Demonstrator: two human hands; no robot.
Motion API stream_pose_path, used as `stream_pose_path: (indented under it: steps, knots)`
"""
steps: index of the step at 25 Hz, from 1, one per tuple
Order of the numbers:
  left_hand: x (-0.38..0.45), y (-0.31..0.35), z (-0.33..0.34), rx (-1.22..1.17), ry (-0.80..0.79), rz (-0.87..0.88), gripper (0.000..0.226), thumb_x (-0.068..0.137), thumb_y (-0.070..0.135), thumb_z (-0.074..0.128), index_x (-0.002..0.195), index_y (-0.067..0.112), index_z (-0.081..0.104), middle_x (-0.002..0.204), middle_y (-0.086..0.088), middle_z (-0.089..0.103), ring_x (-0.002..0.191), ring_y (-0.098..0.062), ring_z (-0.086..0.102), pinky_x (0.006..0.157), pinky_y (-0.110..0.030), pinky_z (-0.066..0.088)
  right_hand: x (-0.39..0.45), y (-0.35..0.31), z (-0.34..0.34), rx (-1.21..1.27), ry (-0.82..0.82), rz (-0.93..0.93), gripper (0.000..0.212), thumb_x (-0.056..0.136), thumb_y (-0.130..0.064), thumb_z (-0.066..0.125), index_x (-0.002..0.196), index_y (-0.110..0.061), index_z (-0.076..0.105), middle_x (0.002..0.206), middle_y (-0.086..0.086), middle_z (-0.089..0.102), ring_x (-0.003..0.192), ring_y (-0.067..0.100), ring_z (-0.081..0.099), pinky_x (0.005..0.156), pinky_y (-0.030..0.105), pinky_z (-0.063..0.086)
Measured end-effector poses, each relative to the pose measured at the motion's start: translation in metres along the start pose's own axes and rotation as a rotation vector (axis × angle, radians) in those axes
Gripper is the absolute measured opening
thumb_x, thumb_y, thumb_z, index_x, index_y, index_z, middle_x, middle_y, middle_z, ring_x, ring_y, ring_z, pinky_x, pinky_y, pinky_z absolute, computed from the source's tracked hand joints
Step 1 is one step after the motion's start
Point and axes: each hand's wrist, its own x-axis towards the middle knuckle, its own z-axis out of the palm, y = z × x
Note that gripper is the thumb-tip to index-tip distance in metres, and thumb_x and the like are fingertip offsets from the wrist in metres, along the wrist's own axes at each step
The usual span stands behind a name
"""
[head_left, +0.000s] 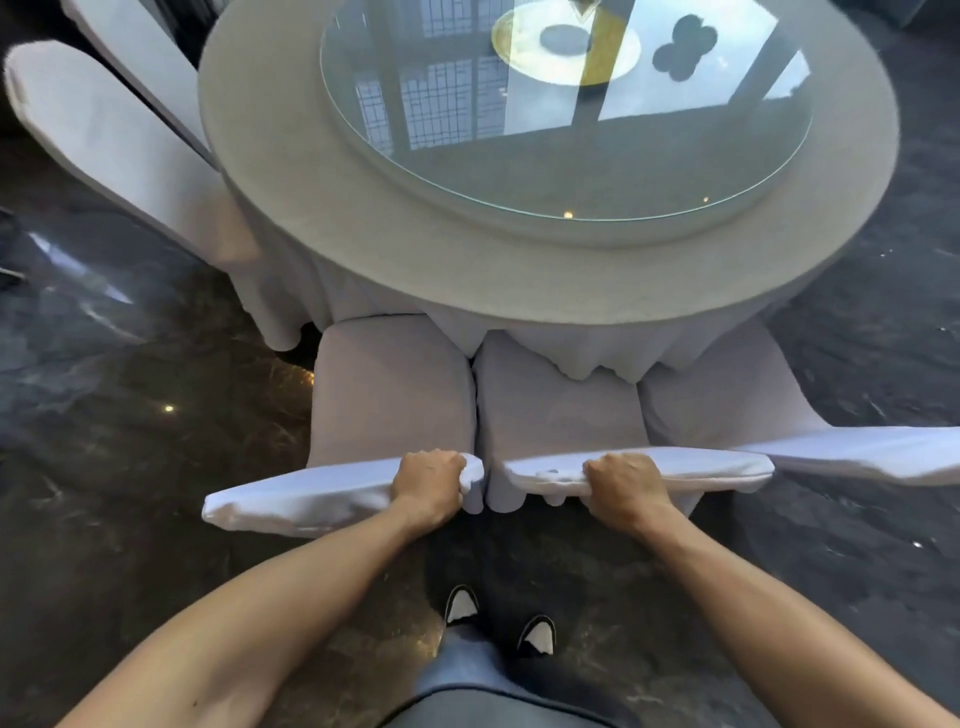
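Two white-covered chairs stand side by side at the near edge of a round table (363, 218). My left hand (428, 480) grips the right end of the top of the left chair's back (311, 499). My right hand (626, 480) grips the left part of the top of the middle chair's back (717, 467). The seats of both chairs, left (395, 389) and middle (561, 410), reach partly under the draped tablecloth.
A third covered chair (727, 384) stands to the right, its back (883, 452) touching the middle one. Two more chair backs (104, 124) lean at the table's far left. A glass turntable (566, 114) lies on the table. The dark marble floor (130, 415) surrounds everything, my shoes (498, 618) below.
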Motion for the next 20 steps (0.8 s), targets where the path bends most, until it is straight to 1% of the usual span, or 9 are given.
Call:
stream_pose_path:
  steps: [3,5,8,10,12,14,16,18,20]
  knots:
    - [0.001,0.002,0.001,0.028,0.006,0.008,0.016,0.077,0.025,0.061,0.092,0.021,0.065,0.095,-0.005,0.072,0.087,-0.031,0.067,0.064,-0.033,0.040,-0.001,0.002,0.001,0.000,-0.013,0.004,0.018,0.079,-0.029,0.059,0.089,-0.019,0.070,0.085,0.005,0.072,0.075,0.026,0.068,0.066,0.033,0.048]
    - [0.008,0.007,-0.003,0.018,-0.033,0.013,0.018,0.078,0.027,0.060,0.093,0.019,0.064,0.096,-0.007,0.071,0.088,-0.031,0.067,0.067,-0.033,0.043,-0.001,0.005,0.001,0.026,-0.035,0.011,0.018,0.074,-0.023,0.059,0.089,-0.018,0.068,0.085,0.005,0.072,0.077,0.027,0.068,0.067,0.034,0.049]
    - [0.020,0.035,-0.014,-0.107,-0.072,0.063,0.030,0.073,0.045,0.063,0.094,0.023,0.059,0.097,-0.003,0.071,0.088,-0.028,0.065,0.070,-0.033,0.046,-0.006,0.017,0.006,0.101,-0.012,-0.084,0.018,0.076,-0.021,0.057,0.094,-0.021,0.060,0.093,0.001,0.069,0.083,0.026,0.066,0.068,0.035,0.047]
    - [0.025,0.070,-0.021,-0.244,-0.073,0.160,0.046,0.073,0.055,0.062,0.107,0.024,0.057,0.106,-0.001,0.069,0.093,-0.027,0.064,0.073,-0.035,0.049,-0.014,0.039,0.010,0.164,0.025,-0.121,0.018,0.081,-0.028,0.057,0.099,-0.024,0.058,0.100,-0.002,0.068,0.090,0.024,0.065,0.070,0.037,0.046]
    - [0.029,0.108,-0.027,-0.347,-0.068,0.254,0.060,0.074,0.053,0.062,0.126,0.024,0.052,0.118,-0.001,0.066,0.104,-0.026,0.061,0.083,-0.038,0.050,-0.023,0.071,0.016,0.204,0.065,-0.098,0.025,0.081,-0.034,0.059,0.104,-0.025,0.059,0.108,-0.003,0.068,0.096,0.022,0.064,0.076,0.038,0.049]
    - [0.033,0.148,-0.028,-0.320,-0.023,0.345,0.053,0.077,0.048,0.061,0.123,0.025,0.052,0.119,-0.001,0.065,0.103,-0.024,0.060,0.082,-0.036,0.049,-0.037,0.112,0.027,0.235,0.079,-0.036,0.032,0.079,-0.033,0.063,0.110,-0.024,0.061,0.114,-0.001,0.068,0.100,0.022,0.064,0.084,0.037,0.051]
    - [0.041,0.182,-0.029,-0.286,-0.020,0.379,0.040,0.078,0.042,0.061,0.112,0.023,0.054,0.113,-0.003,0.066,0.099,-0.025,0.059,0.073,-0.034,0.044,-0.049,0.157,0.040,0.236,0.083,0.039,0.035,0.081,-0.027,0.063,0.114,-0.020,0.061,0.117,0.002,0.067,0.103,0.024,0.063,0.090,0.036,0.048]
    - [0.048,0.217,-0.032,-0.271,-0.021,0.363,0.031,0.078,0.036,0.061,0.105,0.022,0.055,0.108,-0.004,0.066,0.095,-0.026,0.059,0.069,-0.032,0.038,-0.060,0.209,0.058,0.193,0.087,0.115,0.034,0.083,-0.024,0.059,0.117,-0.019,0.060,0.119,0.002,0.066,0.105,0.024,0.061,0.094,0.034,0.041]
    - [0.055,0.250,-0.036,-0.266,-0.013,0.309,0.029,0.077,0.032,0.062,0.104,0.021,0.058,0.105,-0.003,0.066,0.092,-0.027,0.060,0.069,-0.032,0.040,-0.068,0.259,0.075,0.125,0.079,0.204,0.037,0.083,-0.024,0.058,0.119,-0.020,0.057,0.121,0.002,0.063,0.111,0.025,0.058,0.106,0.040,0.034]
